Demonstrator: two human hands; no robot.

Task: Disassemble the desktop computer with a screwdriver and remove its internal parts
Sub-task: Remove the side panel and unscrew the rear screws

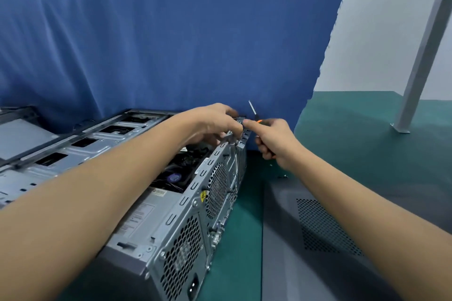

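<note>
Head view looks down on the desktop computer [186, 215], which lies on its side on a green mat [367, 129] with its open side facing up, running from 7 o'clock toward the frame's centre. Inside it show a grey power supply [146, 215], a fan [175, 176] with a purple label, and dark cables.

The left hand [212, 122] reaches to the case's far rear corner, just past centre. Its fingers are curled over a metal bracket [241, 134] on the perforated rear panel and pinch it.

The right hand [274, 142], at 3 o'clock of the left one and almost touching it, grips the screwdriver [253, 110] by its orange and black handle. Three fingers wrap the handle, the forefinger points out straight against the bracket, and the shaft points up toward 11 o'clock, clear of the case.

At 5 o'clock a dark grey side panel [318, 227] with a perforated vent lies flat on the mat beside the case. Small screws [283, 176] lie just beyond its far edge. A blue cloth [171, 32] hangs behind from 9 to 1 o'clock, and a grey table leg [420, 56] stands at 2 o'clock.
</note>
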